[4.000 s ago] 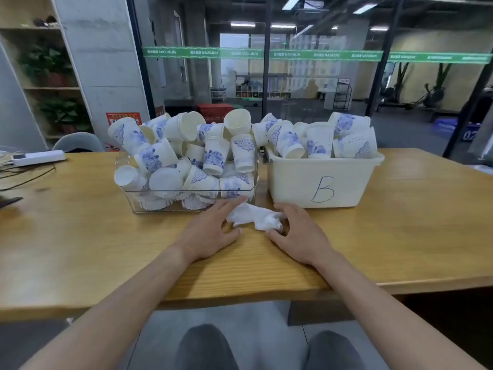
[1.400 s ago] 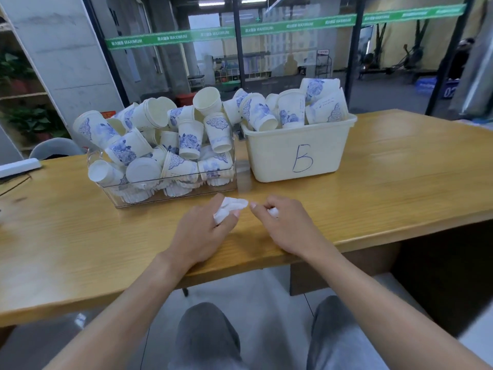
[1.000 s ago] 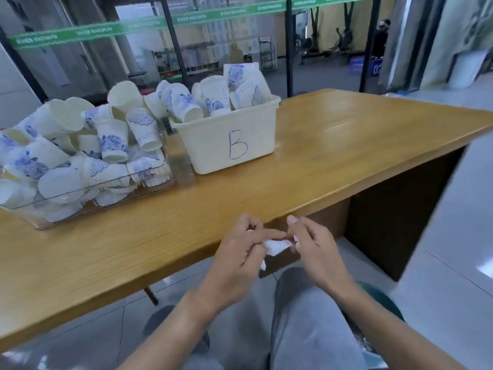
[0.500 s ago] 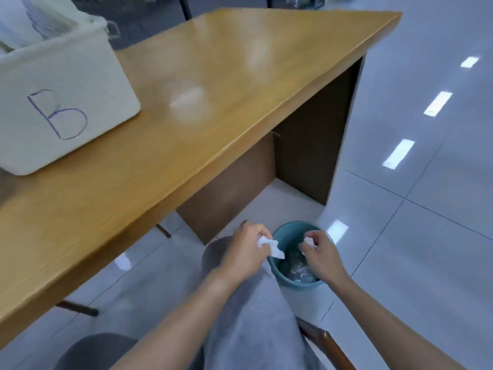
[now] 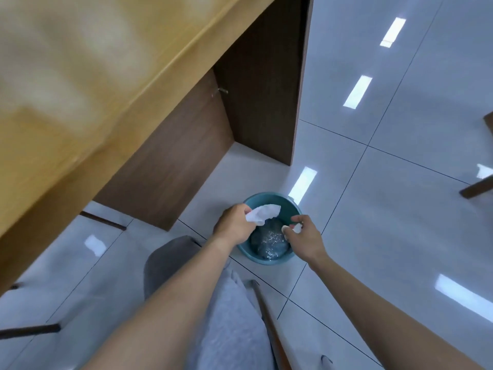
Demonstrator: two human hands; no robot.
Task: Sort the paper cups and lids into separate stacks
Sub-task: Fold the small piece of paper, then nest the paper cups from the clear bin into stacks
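Note:
No cups, lids or bins show in this view; I am looking down at the floor beside the table. My left hand grips a crumpled white tissue over a teal waste bin on the floor. My right hand pinches a small white scrap at the bin's right side. The bin holds a shiny liner or wrapper at its bottom.
The wooden tabletop fills the upper left, blurred, with its dark brown side panel behind the bin. Glossy white floor tiles spread to the right. My grey-trousered leg and a chair edge lie below the hands.
My view has swung from the table down to the floor. Both hands carried the tissue pieces off the table edge and now hold them over the teal bin.

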